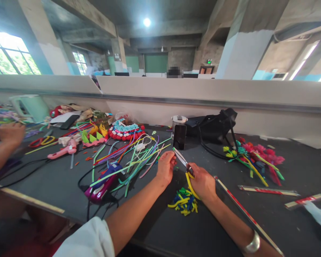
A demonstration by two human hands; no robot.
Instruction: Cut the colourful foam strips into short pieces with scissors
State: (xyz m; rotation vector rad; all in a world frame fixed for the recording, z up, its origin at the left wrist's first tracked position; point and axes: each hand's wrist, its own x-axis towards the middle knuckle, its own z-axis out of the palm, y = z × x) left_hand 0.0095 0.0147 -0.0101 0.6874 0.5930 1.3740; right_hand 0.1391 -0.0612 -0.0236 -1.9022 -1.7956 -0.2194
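Observation:
My right hand (203, 181) is closed around a pair of scissors (180, 157), whose blades point up and to the left. A curved yellow part, seemingly the handle, shows beside its fingers. My left hand (166, 167) is pinched at the blade tips, with a small green piece (173, 149) just showing at the fingertips. Most of that piece is hidden. On the dark table (155, 221) below both hands lies a pile of short yellow, blue and green cut pieces (184, 202). Just beyond the blades a black phone (179, 136) stands propped upright.
Long coloured craft stems (141, 162) and a purple device (101, 187) lie to the left, near a pink glue gun (65, 150). Another person's hand (12, 135) is at far left. A black bag (216, 125), fluffy flowers (267, 153) and wrapped sticks (269, 190) are on the right.

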